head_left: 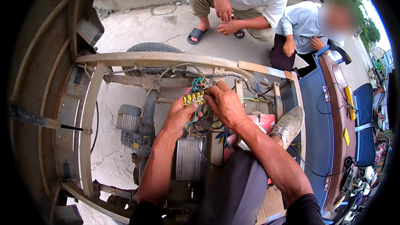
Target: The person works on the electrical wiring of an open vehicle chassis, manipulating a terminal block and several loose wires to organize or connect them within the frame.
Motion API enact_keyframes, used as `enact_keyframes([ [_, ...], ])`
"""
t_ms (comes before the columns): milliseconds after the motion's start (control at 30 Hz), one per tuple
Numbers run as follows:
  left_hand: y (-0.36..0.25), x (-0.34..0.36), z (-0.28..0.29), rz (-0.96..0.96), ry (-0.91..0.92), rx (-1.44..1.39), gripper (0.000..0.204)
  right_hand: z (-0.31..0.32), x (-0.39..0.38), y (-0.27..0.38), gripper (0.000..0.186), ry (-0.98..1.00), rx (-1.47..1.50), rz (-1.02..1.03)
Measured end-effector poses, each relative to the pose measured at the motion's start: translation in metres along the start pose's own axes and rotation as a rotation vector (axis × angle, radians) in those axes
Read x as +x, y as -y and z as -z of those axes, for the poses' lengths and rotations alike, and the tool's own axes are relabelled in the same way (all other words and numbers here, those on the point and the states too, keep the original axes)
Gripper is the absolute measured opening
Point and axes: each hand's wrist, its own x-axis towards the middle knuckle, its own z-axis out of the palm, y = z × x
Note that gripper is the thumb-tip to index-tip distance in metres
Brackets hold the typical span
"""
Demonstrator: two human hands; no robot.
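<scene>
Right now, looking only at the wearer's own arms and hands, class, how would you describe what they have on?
The left hand and right hand are both ungloved, and no watch or bracelet shows on either wrist. The forearms are uncovered; a plain black left sleeve and matching right sleeve begin near the elbows, without visible markings.

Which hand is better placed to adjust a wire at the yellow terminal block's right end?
Probably the right hand: it reaches in close to that end, while the left hand is occupied holding the yellow terminal block from the other side.
</scene>
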Motion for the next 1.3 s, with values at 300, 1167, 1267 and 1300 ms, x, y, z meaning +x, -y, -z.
enact_keyframes([
  [300,-0.002,-0.001,-0.008,0.017,-0.03,0.013,0.031,0.008,-0.002,0.0,0.014,0.005,0.041,-0.047],
  [1167,0.01,0.003,0.003,-0.033,-0.092,0.024,0.03,0.225,-0.091,-0.081,0.013,-0.762,-0.362,-0.362],
  [1267,0.008,0.003,-0.001,-0.024,-0.048,0.005,0.029,0.31,-0.138,-0.119,0.021,-0.7,-0.605,-0.707],
  [1300,0.007,0.002,-0.001,-0.026,-0.059,0.004,0.028,0.331,-0.148,-0.132,0.022,-0.684,-0.722,-0.783],
])
